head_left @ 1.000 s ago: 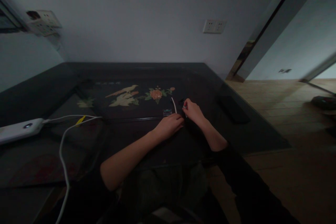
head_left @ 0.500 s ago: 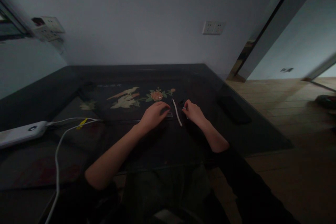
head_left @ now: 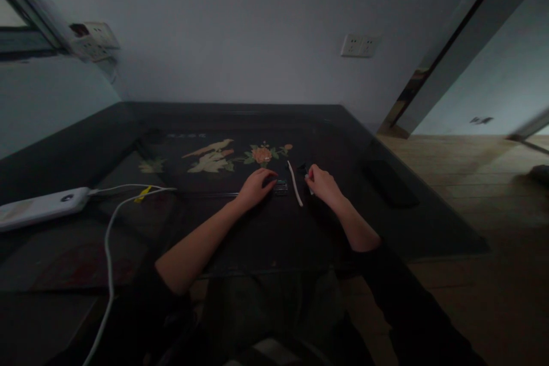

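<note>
My left hand [head_left: 256, 185] rests on the dark tabletop with curved fingers, and a gap shows between thumb and forefinger. Just right of its fingertips lies a small, shiny, clear-looking piece [head_left: 281, 187]; whether the thumb touches it is unclear. Between the hands, a thin pale strip [head_left: 295, 184] lies slightly bent on the table. My right hand [head_left: 323, 184] is closed in a pinch beside that strip. A small light-coloured bit shows at its fingertips, too dim and small to name. A little dark object [head_left: 302, 167] sits just beyond those fingers.
The dark table [head_left: 257, 234] bears a bird-and-flower picture [head_left: 210, 158]. A black phone-like slab [head_left: 390, 183] lies to the right. At left are a white power bank-like device [head_left: 47, 207] and a white cable [head_left: 109, 257] with a yellow tag [head_left: 142, 194]. A wall socket [head_left: 359, 46] is behind.
The whole view has shifted, so things appear slightly further right. More of the shiny piece shows beside my left hand. My right hand keeps its pinch.
</note>
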{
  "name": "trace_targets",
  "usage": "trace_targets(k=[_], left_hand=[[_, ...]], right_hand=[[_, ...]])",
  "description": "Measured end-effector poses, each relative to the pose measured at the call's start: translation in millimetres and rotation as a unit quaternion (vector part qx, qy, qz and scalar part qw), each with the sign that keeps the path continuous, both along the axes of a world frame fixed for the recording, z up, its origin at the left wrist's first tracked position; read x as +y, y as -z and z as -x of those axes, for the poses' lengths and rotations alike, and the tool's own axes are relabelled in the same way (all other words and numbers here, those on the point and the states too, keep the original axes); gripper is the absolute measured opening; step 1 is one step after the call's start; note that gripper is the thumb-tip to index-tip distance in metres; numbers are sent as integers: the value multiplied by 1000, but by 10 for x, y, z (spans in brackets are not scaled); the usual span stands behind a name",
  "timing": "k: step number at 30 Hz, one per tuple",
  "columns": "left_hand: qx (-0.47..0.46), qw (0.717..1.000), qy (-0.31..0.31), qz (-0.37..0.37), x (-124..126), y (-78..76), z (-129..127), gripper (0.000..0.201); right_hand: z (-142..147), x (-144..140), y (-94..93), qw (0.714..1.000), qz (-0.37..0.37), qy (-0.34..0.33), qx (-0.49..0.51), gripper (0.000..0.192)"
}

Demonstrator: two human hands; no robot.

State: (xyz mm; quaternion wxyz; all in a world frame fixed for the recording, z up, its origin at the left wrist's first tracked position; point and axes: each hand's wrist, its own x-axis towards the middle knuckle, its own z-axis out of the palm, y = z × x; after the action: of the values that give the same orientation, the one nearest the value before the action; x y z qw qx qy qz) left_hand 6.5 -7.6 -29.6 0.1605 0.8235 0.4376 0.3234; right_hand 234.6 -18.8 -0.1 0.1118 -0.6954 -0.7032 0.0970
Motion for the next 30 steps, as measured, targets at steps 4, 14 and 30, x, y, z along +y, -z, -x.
trace_targets(k=[4, 14, 30], left_hand=[[-2, 1000, 5, 8, 26, 32, 9, 20], [58, 998, 37, 11, -8, 27, 38, 50], [57, 996, 64, 38, -44, -105, 73, 50]], right_hand=[[7, 3, 0, 1000, 1, -1, -4, 7], [17, 4, -15, 1000, 9, 3, -6, 8], [-28, 5, -9, 1000, 4, 3, -13, 8]])
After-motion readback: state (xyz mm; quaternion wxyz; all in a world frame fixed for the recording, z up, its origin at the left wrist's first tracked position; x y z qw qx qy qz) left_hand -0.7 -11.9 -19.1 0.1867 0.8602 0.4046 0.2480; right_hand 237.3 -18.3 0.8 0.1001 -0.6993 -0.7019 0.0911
